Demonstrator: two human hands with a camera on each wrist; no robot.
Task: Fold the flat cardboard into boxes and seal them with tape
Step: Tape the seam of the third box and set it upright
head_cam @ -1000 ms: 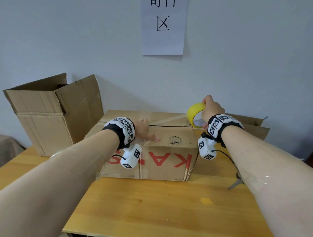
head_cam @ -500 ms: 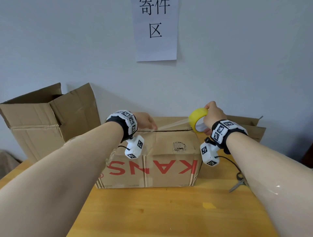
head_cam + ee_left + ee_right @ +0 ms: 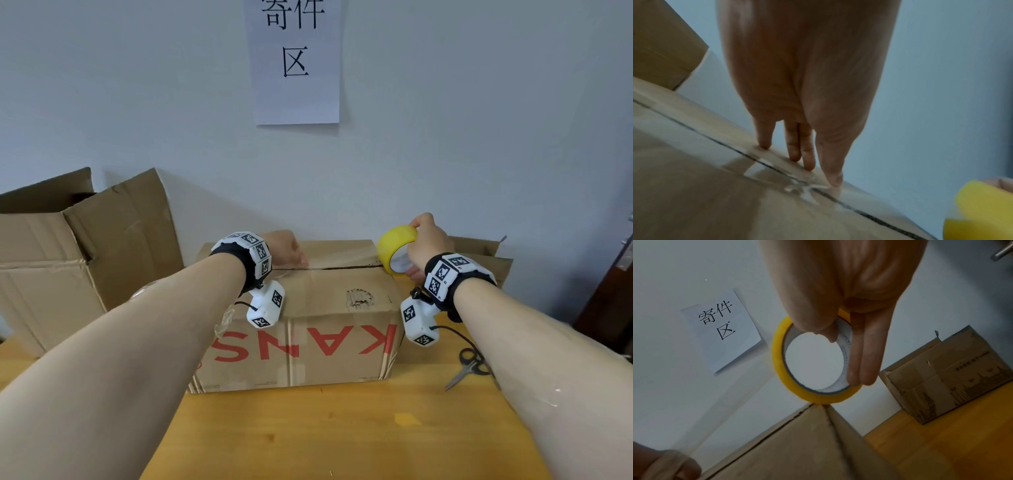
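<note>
Change: since half a second ago our right hand has drawn the tape roll a little further right, to the box's right end, while our left hand has stayed pressed on the seam.
Left fingers: our fingertips are straight and close together, thumb alongside, pressing the clear tape strip onto the seam of the box.
Right fingers: we pinch the tape roll through its core, thumb inside the ring, two straight fingers lying together across its side.
Tape roll: yellow, upright, just above the top right edge of the box, with clear tape stretched from it back toward our left hand.
Box: closed flaps up, red letters upside down on its front, standing on the wooden table.
Around: an open carton stands to the left, another carton behind on the right, scissors lie on the table right of the box, a paper sign hangs on the wall.
</note>
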